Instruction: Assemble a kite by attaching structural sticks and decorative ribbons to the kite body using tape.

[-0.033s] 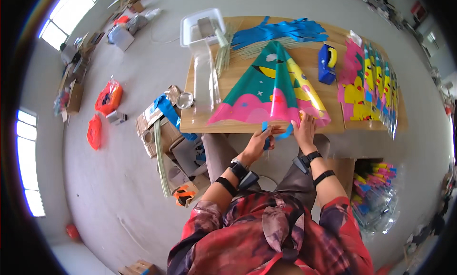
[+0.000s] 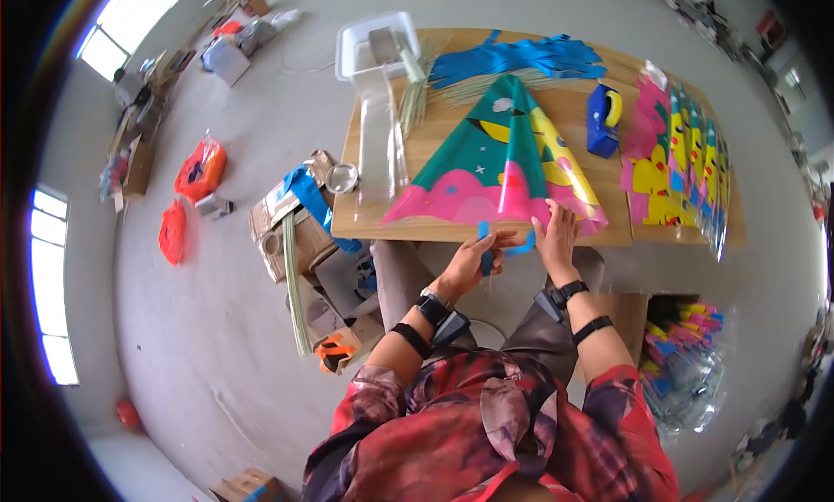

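A triangular kite sheet (image 2: 473,172), printed in green, pink and yellow, lies with folds on the table in front of me. My left hand (image 2: 476,257) is closed on a blue ribbon (image 2: 484,232) just off the table's front edge. From there the ribbon loops across toward the right thumb. At the sheet's lower edge, my right hand (image 2: 558,234) has its fingers stretched out over the pink border. Whether its thumb presses on the ribbon's end, I cannot tell.
On the wooden table (image 2: 365,224) lie blue ribbons (image 2: 512,60), a white tub (image 2: 343,50), thin sticks (image 2: 413,102) and a blue tape dispenser (image 2: 601,124). Packed kites (image 2: 695,154) lie at the right. Cardboard (image 2: 278,215) stands by the table's left; a bag of colourful pieces (image 2: 686,354) sits below right.
The view has shifted very slightly, so the table's things sit a little further right. Both hands keep nearly the same pose, the left still on the blue ribbon.
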A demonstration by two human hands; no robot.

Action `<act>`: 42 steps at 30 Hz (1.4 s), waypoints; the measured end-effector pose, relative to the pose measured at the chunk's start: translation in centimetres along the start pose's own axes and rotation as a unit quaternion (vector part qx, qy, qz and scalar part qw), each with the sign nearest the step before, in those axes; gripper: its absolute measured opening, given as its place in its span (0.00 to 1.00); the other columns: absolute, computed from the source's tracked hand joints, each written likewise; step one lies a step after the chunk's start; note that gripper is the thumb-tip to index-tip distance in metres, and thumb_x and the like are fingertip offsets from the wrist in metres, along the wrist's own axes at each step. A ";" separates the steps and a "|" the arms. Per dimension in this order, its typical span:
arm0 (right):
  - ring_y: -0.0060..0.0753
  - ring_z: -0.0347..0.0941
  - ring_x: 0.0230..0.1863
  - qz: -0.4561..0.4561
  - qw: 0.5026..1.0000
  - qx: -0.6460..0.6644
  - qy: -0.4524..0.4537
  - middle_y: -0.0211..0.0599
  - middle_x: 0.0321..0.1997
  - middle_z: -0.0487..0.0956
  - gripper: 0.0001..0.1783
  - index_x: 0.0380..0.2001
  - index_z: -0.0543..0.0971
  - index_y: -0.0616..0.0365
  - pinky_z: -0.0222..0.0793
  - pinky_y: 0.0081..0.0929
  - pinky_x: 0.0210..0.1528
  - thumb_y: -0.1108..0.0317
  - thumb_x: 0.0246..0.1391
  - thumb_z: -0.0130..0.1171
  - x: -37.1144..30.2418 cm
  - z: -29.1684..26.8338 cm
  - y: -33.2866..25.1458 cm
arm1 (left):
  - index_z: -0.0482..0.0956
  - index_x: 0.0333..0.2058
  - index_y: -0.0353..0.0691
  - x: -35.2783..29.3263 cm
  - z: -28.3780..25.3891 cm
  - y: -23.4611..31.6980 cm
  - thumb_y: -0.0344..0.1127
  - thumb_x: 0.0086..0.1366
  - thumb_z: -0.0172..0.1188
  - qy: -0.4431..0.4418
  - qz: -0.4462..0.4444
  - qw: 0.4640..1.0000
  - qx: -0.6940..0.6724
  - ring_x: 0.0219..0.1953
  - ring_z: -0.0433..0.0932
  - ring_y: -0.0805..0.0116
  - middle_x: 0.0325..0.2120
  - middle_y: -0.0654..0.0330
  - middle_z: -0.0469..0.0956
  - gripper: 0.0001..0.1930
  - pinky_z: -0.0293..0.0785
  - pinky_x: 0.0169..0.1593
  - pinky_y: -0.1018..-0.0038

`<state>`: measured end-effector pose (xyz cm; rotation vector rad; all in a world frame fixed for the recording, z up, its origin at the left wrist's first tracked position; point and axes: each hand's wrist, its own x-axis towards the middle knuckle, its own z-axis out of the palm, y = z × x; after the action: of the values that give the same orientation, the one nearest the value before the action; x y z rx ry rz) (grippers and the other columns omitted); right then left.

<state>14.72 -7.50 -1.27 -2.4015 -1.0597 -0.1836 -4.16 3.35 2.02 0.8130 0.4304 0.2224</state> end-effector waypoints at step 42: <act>0.33 0.73 0.41 -0.183 0.942 0.168 -0.226 0.24 0.32 0.78 0.08 0.29 0.82 0.44 0.58 0.40 0.47 0.56 0.53 0.69 3.6 12.8 -20.2 | 0.76 0.34 0.34 -3.6 -10.9 -3.5 0.47 0.73 0.59 0.355 0.056 0.921 -0.149 0.28 0.84 0.68 0.30 0.54 0.82 0.19 0.83 0.35 0.75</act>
<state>1.67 12.72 -3.23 -1.9605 -1.5962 0.4146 -12.20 6.82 -6.21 0.4333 1.0074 0.6828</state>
